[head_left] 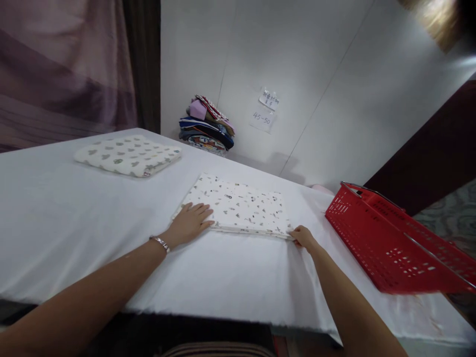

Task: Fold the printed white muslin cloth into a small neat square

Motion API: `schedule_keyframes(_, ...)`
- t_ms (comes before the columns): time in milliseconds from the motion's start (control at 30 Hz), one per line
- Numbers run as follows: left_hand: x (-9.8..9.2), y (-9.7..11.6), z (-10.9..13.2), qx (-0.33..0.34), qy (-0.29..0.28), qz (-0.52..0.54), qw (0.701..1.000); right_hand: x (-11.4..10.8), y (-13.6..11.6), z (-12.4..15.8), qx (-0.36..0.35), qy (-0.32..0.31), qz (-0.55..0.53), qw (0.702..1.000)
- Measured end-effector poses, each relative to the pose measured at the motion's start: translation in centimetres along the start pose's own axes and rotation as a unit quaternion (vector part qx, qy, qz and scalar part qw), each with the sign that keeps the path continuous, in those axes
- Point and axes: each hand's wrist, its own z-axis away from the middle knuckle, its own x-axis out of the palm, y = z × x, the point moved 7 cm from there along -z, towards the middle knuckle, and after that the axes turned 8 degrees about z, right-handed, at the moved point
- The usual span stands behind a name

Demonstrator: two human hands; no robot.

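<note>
A white cloth with small dark and grey prints lies folded into a flat rectangle on the white-covered table. My left hand rests flat on its near left corner, fingers stretched out, a silver bracelet on the wrist. At the near right corner, my right hand pinches the edge of the cloth between thumb and fingers. Several layers show along the near edge between my hands. Farther back on the left lies another folded cloth, white with grey-green shapes, apart from both hands.
A red plastic basket with metal handles stands on the table's right side. Behind the table, a stack of folded fabrics sits against the white wall. Paper signs hang there, one reading 45-50. A purplish curtain hangs at left.
</note>
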Motion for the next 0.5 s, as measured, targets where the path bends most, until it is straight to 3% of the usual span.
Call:
schedule_keyframes(133,0.1,0.0,0.0,-0.002,-0.005,0.001,1.0,-0.3,0.1,0.0,-0.024,0.027,0.058,0.998)
schedule_keyframes(300,-0.5,0.6,0.0,0.012,0.009,0.025,1.0,-1.1,-1.2,1.5,-0.098,0.104,0.114,0.983)
schedule_keyframes(400,-1.0,1.8,0.1,0.063,0.014,0.044,0.997,-0.7,-4.5,3.6,-0.251,0.166,0.118,0.946)
schedule_keyframes(500,-1.1,2.7,0.2,0.105,0.001,0.068,0.992,0.9,-8.6,6.6,-0.421,0.16,0.08,0.889)
